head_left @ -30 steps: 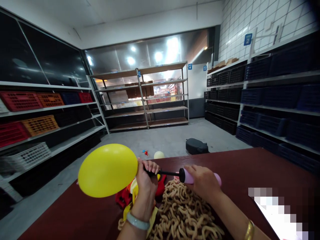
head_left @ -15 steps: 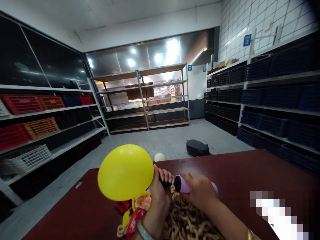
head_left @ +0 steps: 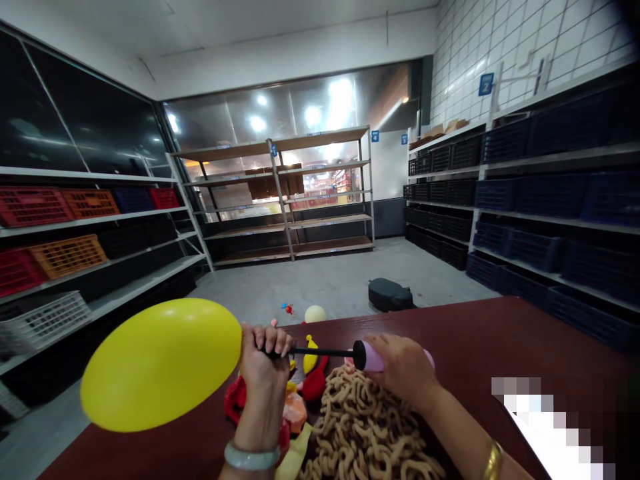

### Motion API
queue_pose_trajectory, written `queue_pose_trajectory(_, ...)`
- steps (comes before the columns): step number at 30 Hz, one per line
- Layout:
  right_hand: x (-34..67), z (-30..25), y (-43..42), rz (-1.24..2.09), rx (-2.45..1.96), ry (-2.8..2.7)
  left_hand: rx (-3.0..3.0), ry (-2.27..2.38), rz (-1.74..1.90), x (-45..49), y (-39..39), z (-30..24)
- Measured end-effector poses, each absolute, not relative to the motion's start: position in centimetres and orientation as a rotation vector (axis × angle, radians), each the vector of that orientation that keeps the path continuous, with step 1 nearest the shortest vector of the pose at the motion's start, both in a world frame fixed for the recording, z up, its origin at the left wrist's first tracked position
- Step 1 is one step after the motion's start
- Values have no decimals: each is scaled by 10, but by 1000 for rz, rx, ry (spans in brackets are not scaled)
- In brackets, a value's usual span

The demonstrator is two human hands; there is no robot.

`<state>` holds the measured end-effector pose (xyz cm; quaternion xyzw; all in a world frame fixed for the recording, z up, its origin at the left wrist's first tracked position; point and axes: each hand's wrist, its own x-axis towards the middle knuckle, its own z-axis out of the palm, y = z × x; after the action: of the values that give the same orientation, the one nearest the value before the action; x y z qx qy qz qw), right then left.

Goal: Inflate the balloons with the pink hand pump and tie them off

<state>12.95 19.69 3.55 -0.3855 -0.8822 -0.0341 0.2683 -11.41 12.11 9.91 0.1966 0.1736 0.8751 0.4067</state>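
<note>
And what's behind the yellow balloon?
Grey floor shows above the yellow balloon and the dark red table below it. Whatever's straight behind is covered.

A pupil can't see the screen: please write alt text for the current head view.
The left hand grips one end of a hand pump beside an inflated yellow balloon; the right hand holds the pump's lilac body. Tan, coiled strands are heaped on the dark red table.
</note>
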Motion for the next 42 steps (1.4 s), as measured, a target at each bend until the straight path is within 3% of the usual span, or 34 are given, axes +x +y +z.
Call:
queue_pose_trajectory(18, 114, 36, 176, 69, -1034, -2423, 568, 476, 2002, -30, 140, 57)
queue_pose_trajectory(42, 109, 51, 172, 15, -991, -2475, 566, 568, 2044, -77, 139, 78)
